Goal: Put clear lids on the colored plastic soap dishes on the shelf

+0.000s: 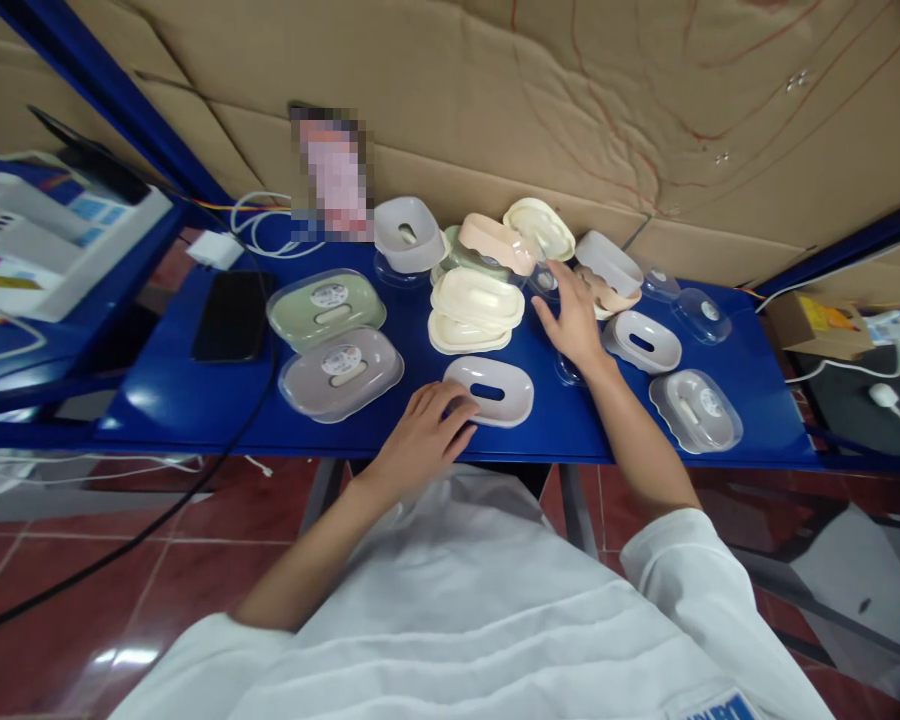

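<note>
My left hand (429, 432) is at the left end of a pale grey soap dish tray (514, 408) with an oval slot. Its fingers are loosely bent and apart, touching or just over the rim; no grip shows. Farther forward, my right hand (576, 318) reaches out with fingers spread, close to a clear plastic lid (546, 280). Nothing shows in its grasp, though its fingertips partly cover what lies beyond. Between the hands lie stacked cream soap dish parts (476, 300). A peach soap dish part (495, 242) sits behind them.
Left on the blue table (150, 400) are a green lidded dish (326, 305), a grey lidded dish (341, 375) and a black phone (231, 318). At right are another grey tray (664, 350) and a lidded grey dish (694, 410). A cardboard-covered wall (450, 100) stands behind.
</note>
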